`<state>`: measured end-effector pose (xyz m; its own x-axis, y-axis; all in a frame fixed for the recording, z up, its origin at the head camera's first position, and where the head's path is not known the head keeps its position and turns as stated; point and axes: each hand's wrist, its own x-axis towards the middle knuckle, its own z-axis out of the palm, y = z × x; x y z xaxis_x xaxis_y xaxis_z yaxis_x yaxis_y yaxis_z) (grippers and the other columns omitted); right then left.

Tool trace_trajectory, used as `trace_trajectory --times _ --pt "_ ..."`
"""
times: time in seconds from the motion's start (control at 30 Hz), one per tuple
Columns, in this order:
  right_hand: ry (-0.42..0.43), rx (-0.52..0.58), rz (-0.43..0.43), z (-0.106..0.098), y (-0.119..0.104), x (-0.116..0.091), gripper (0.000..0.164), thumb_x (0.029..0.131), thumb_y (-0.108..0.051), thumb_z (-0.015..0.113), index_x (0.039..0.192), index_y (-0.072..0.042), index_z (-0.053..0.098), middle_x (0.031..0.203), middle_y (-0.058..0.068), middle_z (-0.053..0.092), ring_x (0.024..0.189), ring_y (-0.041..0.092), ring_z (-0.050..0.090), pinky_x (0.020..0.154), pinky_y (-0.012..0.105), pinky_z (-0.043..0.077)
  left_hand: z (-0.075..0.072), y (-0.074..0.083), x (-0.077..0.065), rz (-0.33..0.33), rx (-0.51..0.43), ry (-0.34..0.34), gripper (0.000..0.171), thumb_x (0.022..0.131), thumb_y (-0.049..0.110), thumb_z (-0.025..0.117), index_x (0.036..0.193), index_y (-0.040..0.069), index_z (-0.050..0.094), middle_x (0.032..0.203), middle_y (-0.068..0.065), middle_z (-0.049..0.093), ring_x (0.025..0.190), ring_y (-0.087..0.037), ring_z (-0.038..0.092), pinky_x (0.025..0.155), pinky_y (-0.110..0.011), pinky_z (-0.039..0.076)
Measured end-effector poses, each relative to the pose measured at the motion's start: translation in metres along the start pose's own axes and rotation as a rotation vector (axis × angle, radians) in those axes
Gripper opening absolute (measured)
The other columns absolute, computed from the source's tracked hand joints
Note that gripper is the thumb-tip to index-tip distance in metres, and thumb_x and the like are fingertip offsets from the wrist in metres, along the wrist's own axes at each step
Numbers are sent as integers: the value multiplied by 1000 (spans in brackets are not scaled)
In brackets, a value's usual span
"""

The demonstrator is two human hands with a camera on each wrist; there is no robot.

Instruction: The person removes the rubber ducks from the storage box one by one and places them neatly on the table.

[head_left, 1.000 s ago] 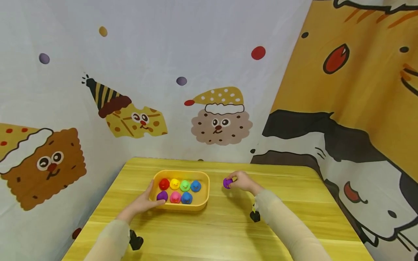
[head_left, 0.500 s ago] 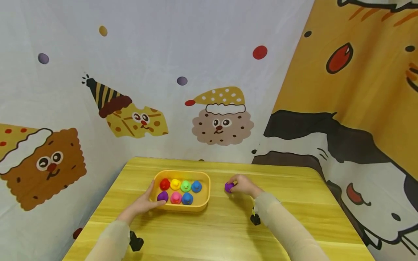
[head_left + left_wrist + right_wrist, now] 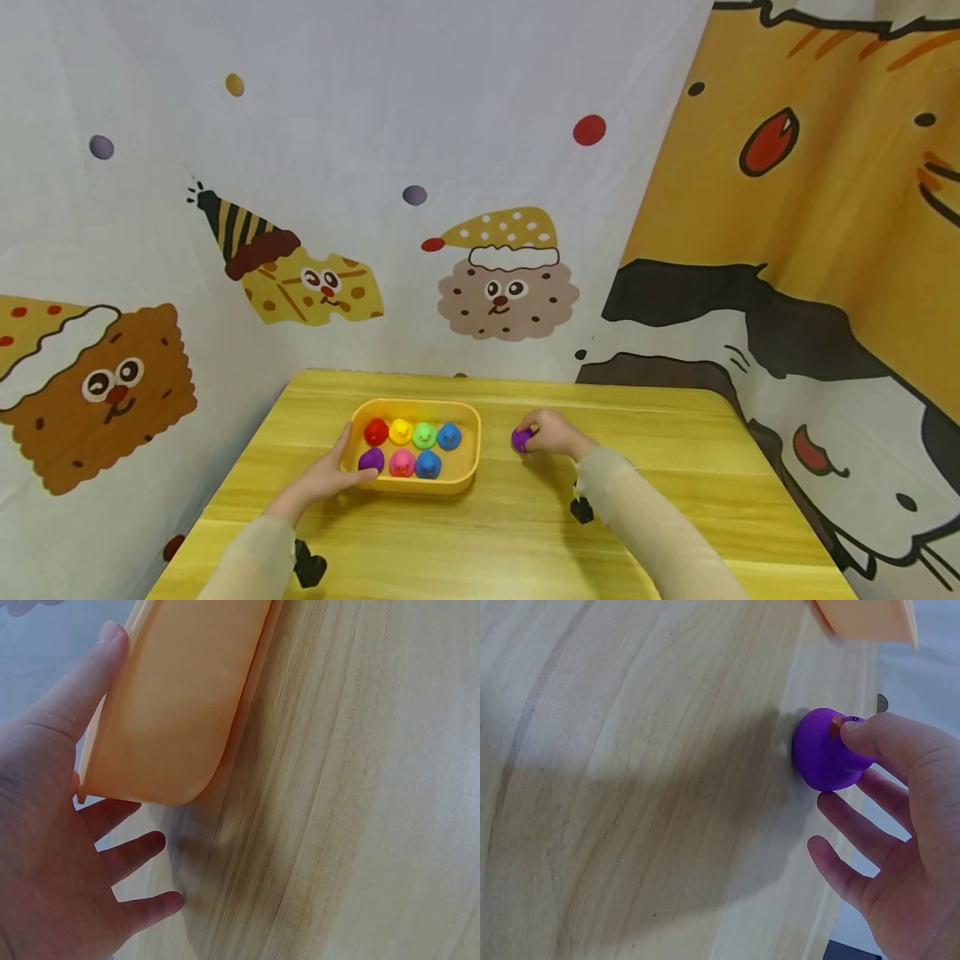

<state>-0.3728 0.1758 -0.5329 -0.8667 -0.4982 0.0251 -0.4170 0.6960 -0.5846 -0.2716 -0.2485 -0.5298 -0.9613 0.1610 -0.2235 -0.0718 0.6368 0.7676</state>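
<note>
In the head view, my right hand (image 3: 553, 433) pinches a purple toy duck (image 3: 829, 754) at or just above the tabletop, right of a yellow plastic basket (image 3: 471, 467). Its thumb lies on the duck's head in the right wrist view, and the lower fingers are spread. My left hand (image 3: 326, 479) holds the basket's left end, thumb along the front rim. The left wrist view shows several of its fingers straight below the basket's end. Several small ducks sit in two rows inside: red (image 3: 377, 432), yellow (image 3: 401, 432), green (image 3: 424, 435), blue (image 3: 449, 436), purple (image 3: 371, 461), pink (image 3: 402, 463) and another blue.
The wood-grain table (image 3: 480, 550) meets a white cartoon-printed cloth (image 3: 315, 108) at its back edge. More printed cloth (image 3: 795, 333) hangs along the right side. A black device (image 3: 309, 564) is at the left wrist and another (image 3: 582, 508) at the right.
My right hand has brought the purple duck slightly nearer to me and lower toward the table. The left hand and basket stay in place; the head view has shifted slightly.
</note>
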Motion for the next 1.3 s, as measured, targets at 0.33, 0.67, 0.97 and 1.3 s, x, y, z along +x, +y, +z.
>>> trace_trajectory --times 0.33,0.67,0.97,1.3 --pt "-19 41 21 5 1 2 27 73 5 73 100 1 73 107 13 68 99 29 63 83 38 55 2 -3 1 8 -6 6 114 85 45 72 154 5 -10 156 -32 3 137 -56 13 106 -69 16" --pt "17 144 34 13 5 -1 29 80 4 69 109 6 69 113 21 65 102 35 63 85 41 54 2 -5 3 8 -5 6 114 85 46 72 154 6 -9 157 -30 2 138 -54 13 108 -67 15" --pt "61 195 67 17 7 -4 35 81 2 69 115 9 65 117 26 63 102 38 63 86 42 54 3 -8 3 -5 -19 8 114 84 46 73 154 7 -8 157 -29 2 139 -53 12 107 -68 15" --pt "70 323 125 18 6 -5 42 83 4 67 124 11 59 123 28 59 104 39 63 89 44 52 2 -6 2 -1 -15 8 113 85 46 72 154 8 -9 157 -29 3 139 -53 12 108 -67 15"
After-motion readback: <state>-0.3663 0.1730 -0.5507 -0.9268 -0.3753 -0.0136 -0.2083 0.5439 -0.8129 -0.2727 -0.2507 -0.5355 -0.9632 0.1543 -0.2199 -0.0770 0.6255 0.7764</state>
